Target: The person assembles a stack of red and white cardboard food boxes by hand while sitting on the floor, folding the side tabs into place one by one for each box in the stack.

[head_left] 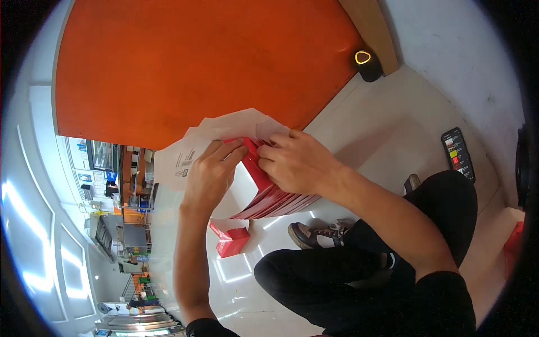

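Note:
A thick stack of red and white folding cartons (286, 203) is in front of me, its layered red edges facing me. White flaps fan out along its far side, and a white panel with a printed label (182, 160) sticks out at the left. My left hand (212, 171) has its fingers bent onto the top carton's red flap (255, 168). From the other side, my right hand (295, 163) pinches the same carton near a pale flap. Both hands are closed, and their fingertips are partly hidden. A small folded red and white box (233, 241) lies on the floor just nearer to me.
An orange panel (202, 62) rises beyond the stack. A black cylindrical device with a glowing ring (369, 68) stands at its right end. A lit phone (457, 153) lies on the tiled floor at right. My bent legs (314, 275) and shoe (314, 235) are close below.

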`<state>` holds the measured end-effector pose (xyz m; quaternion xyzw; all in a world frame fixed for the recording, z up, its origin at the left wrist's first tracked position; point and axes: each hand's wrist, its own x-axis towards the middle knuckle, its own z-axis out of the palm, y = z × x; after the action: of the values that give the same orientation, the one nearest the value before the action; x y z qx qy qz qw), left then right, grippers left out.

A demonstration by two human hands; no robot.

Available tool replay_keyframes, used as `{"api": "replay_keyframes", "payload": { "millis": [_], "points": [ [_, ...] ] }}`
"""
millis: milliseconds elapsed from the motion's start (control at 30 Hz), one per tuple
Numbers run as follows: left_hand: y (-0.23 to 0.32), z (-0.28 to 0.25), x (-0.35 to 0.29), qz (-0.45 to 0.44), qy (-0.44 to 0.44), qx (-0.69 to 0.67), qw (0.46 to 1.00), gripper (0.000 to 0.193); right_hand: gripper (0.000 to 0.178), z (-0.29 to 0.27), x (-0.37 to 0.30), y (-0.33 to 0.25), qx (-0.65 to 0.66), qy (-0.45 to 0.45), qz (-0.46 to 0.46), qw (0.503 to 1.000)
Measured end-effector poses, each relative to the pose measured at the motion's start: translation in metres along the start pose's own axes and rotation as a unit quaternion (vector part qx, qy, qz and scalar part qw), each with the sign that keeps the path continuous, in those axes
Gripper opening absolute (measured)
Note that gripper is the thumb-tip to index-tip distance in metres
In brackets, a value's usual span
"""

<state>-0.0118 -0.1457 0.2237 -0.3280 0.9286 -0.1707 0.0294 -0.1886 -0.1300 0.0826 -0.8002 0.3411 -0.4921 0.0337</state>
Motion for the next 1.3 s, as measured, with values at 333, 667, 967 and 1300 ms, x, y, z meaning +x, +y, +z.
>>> {"api": "replay_keyframes", "payload": {
  "millis": [333, 667, 967, 1300],
  "points": [
    [0.002, -0.013, -0.002, 0.029, -0.018, -0.015, 0.999, 0.024, 0.023, 0.012, -0.003, -0.019, -0.059, 0.038, 0.028, 0.997],
    [-0.001, -0.014, 0.0, 0.021, -0.063, -0.021, 0.998, 0.022, 0.024, 0.01, -0.003, -0.039, -0.093, 0.036, 0.103, 0.99],
    [0.009, -0.016, 0.0, 0.007, -0.066, -0.048, 0.997, 0.018, 0.025, 0.012, -0.004, -0.047, -0.087, 0.014, 0.118, 0.989],
    [-0.004, 0.008, 0.016, 0.003, -0.187, -0.075, 0.979, 0.018, 0.023, 0.015, -0.007, -0.026, 0.079, -0.01, 0.144, 0.986]
  ]
}}
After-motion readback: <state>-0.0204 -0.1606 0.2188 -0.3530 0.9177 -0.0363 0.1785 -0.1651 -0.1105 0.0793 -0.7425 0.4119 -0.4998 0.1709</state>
